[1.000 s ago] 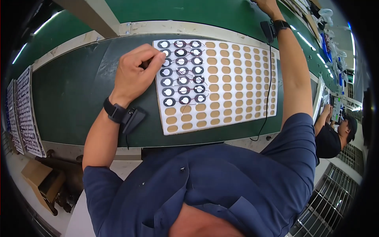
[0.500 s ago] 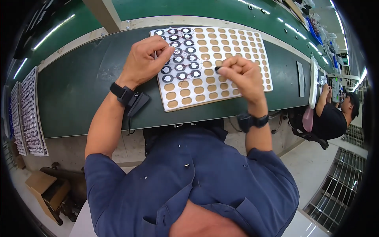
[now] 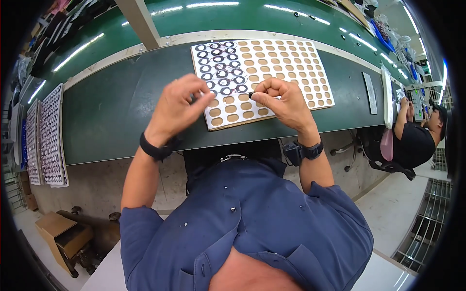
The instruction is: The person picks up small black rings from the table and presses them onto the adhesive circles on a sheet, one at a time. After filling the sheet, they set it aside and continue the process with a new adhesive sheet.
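A white board (image 3: 331,102) with rows of oval cut-outs lies on the green bench top. In its left columns sit several small black oval parts (image 3: 222,74) with pale centres and thin reddish wires. My right hand (image 3: 285,103) pinches a small black part (image 3: 251,95) between thumb and forefinger, just above the lower middle of the board. Over the board's lower left edge hovers my left hand (image 3: 180,107), its fingers curled and thumb near the forefinger. Whatever it grips is too thin or blurred to make out. Black bands circle both wrists.
A metal strip (image 3: 370,93) lies at the bench's right end. Filled boards (image 3: 52,136) stand at the far left. Behind the bench runs a green surface (image 3: 218,22) with a post (image 3: 138,22). A co-worker (image 3: 410,148) sits at the right; a cardboard box (image 3: 63,235) is lower left.
Both hands have come nearer me, down the board; the right also moved left with the black part. My left hand has left the upper filled rows. The view has shifted slightly.
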Demonstrator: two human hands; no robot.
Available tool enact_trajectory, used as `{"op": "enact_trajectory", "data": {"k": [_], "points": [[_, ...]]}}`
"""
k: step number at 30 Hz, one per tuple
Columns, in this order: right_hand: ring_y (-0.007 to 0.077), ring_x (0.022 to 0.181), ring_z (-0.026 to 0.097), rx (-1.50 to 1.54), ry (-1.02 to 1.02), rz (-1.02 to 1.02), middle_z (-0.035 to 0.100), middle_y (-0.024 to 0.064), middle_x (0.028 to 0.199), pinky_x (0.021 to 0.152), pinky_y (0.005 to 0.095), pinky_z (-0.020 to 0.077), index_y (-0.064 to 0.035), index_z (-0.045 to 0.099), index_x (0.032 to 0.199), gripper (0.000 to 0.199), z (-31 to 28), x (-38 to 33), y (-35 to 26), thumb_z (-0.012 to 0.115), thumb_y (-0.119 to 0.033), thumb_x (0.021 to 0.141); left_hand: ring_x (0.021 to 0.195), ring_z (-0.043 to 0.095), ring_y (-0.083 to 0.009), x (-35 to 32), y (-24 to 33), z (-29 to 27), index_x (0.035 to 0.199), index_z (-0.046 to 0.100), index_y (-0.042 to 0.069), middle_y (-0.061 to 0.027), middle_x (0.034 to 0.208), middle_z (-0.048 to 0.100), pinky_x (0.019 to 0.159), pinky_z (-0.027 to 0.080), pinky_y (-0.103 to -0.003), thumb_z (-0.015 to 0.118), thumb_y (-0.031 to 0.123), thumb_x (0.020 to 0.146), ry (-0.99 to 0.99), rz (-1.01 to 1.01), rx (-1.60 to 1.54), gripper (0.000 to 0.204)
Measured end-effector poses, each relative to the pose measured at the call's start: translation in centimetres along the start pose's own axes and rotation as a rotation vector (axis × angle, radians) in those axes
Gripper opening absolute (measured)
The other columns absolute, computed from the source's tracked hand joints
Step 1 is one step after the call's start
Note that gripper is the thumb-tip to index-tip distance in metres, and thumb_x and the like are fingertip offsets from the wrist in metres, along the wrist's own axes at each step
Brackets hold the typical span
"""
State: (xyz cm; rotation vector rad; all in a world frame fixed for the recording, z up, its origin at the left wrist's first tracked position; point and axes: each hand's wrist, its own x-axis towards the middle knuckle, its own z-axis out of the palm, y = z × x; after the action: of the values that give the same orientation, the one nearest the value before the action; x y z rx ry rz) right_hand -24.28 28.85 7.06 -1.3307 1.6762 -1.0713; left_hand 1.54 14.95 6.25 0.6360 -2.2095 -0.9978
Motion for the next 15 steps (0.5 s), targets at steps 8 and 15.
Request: {"op": "enact_trajectory", "data": {"k": [8,15], "points": [[0.0131,0.074,0.064,-0.303,-0.150,-0.088,0.071,0.0030,0.078,0.069,0.0300,0.0500,-0.0037,0.075,0.105,0.016,0.3,2.6,0.0,0.077,-0.017,0.096,0.092,0.067,-0.0323,-1.7,0.5,2.2,0.091,0.069,0.004,-0.0084,0.100,0.069,0.080,0.055,-0.043,0.079,0.017,0.088,-0.108,-0.030,0.181,0.017],[0.0260,0.087,0.065,-0.476,-0.207,-0.242,0.070,0.0088,0.091,0.074,0.0381,0.0528,-0.0056,0.074,0.104,0.016,1.0,3.4,1.9,0.074,-0.020,0.096,0.103,0.064,-0.0336,-1.9,0.4,2.6,0.099,0.068,0.004,-0.0097,0.105,0.064,0.088,0.054,-0.046,0.078,0.015,0.088,-0.176,-0.014,0.309,0.018]]}}
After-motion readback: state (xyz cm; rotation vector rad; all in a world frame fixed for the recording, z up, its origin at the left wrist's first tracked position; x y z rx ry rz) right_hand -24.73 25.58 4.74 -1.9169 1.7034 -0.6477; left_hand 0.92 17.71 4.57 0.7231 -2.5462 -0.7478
